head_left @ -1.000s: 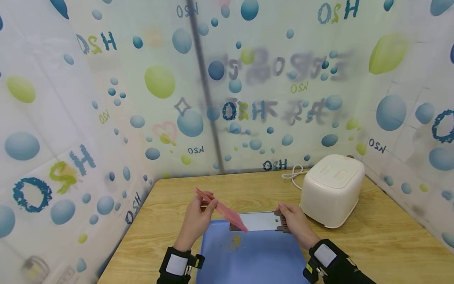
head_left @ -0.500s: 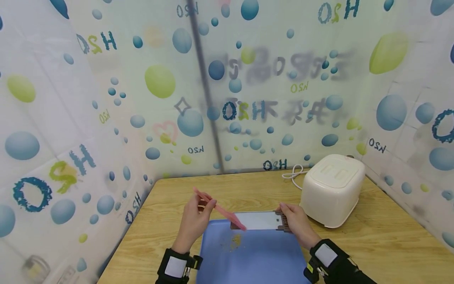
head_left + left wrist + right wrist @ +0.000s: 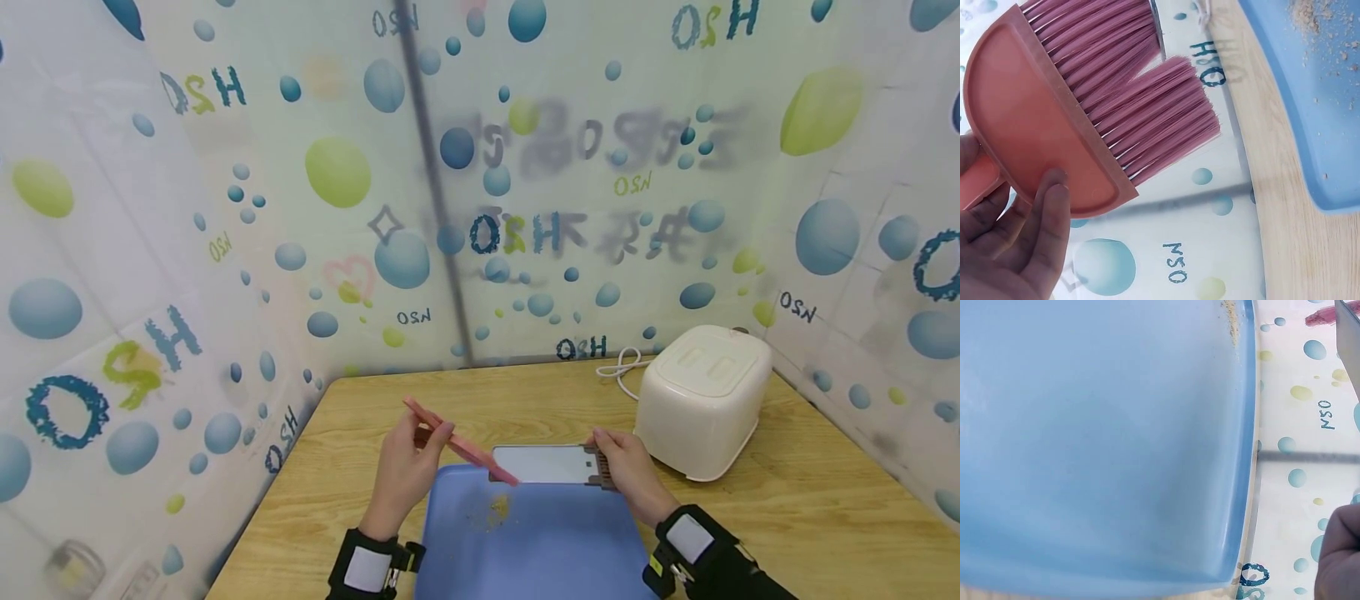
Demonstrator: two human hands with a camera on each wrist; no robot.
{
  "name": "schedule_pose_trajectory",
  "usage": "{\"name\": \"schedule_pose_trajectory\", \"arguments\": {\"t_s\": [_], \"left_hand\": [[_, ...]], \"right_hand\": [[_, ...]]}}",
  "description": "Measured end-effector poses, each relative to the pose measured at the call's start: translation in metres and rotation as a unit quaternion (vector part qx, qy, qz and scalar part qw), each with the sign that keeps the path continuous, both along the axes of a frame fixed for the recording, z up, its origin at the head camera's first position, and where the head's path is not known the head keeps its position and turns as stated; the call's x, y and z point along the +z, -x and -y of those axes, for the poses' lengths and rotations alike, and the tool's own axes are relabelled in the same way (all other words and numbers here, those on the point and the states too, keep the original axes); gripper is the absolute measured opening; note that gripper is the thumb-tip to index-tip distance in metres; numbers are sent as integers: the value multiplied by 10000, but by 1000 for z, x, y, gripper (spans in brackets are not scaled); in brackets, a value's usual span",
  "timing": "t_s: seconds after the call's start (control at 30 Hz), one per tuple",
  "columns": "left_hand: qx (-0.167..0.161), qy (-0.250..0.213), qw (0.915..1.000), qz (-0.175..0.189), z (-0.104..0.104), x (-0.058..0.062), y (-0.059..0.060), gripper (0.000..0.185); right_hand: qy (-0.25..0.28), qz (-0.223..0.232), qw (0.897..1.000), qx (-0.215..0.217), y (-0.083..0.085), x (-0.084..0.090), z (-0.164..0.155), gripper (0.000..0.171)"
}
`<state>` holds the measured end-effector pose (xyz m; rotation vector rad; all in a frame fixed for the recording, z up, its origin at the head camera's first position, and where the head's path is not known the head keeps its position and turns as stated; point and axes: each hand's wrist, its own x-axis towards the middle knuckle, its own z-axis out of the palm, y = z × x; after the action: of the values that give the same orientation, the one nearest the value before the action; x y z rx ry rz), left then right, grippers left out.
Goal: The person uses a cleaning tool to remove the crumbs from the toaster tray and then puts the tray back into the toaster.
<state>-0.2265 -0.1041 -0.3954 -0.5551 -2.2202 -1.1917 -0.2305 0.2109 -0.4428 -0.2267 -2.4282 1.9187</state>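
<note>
Surroundings: translucent sheeting (image 3: 225, 208) printed with blue and green bubbles walls in three sides of a wooden worktop (image 3: 825, 500).
Tray: a blue tray (image 3: 540, 542) lies at the near edge of the worktop, centred between my forearms; a small patch of crumbs (image 3: 497, 506) sits in its far half.
Left hand: my left hand (image 3: 408, 475) grips a pink brush (image 3: 457, 443), thumb flat on the plastic back and fingers curled round the handle, above the tray's far left corner.
Brush axis: its long axis slopes from upper left, at the handle, down to lower right. The bristles (image 3: 1141, 106) point down and right, and their tips meet the left end of the metal plate.
Bristle detail: the left wrist view shows the tuft split into two stepped bunches.
Right hand: my right hand (image 3: 630, 475) pinches the dark ribbed end of a flat metal plate (image 3: 543, 464), fingers closed on it.
Plate axis: its long axis runs left to right along the tray's far edge, broad face up towards me, ribbed end pointing right.
Right wrist view: mostly bare tray, with one sliver of the plate at the top right corner.
Appliance: a cream appliance (image 3: 705, 400) stands at the far right of the worktop, just beside my right hand; its white cord (image 3: 618, 367) lies coiled by the far edge.
</note>
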Motion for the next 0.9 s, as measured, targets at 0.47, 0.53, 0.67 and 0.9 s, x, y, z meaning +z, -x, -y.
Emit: {"name": "schedule_pose_trajectory", "arguments": {"t_s": [0.47, 0.53, 0.67, 0.9], "left_hand": [[181, 58, 9996, 227, 2, 6, -7, 17], [231, 46, 9993, 285, 2, 7, -8, 17], [233, -32, 9992, 334, 3, 8, -8, 18], [195, -154, 9995, 219, 5, 8, -8, 19]], "right_hand": [[40, 71, 10000, -4, 1, 0, -1, 43], [26, 94, 10000, -10, 1, 0, -1, 43], [-24, 146, 9999, -13, 0, 1, -1, 43], [-48, 84, 10000, -5, 2, 0, -1, 43]]}}
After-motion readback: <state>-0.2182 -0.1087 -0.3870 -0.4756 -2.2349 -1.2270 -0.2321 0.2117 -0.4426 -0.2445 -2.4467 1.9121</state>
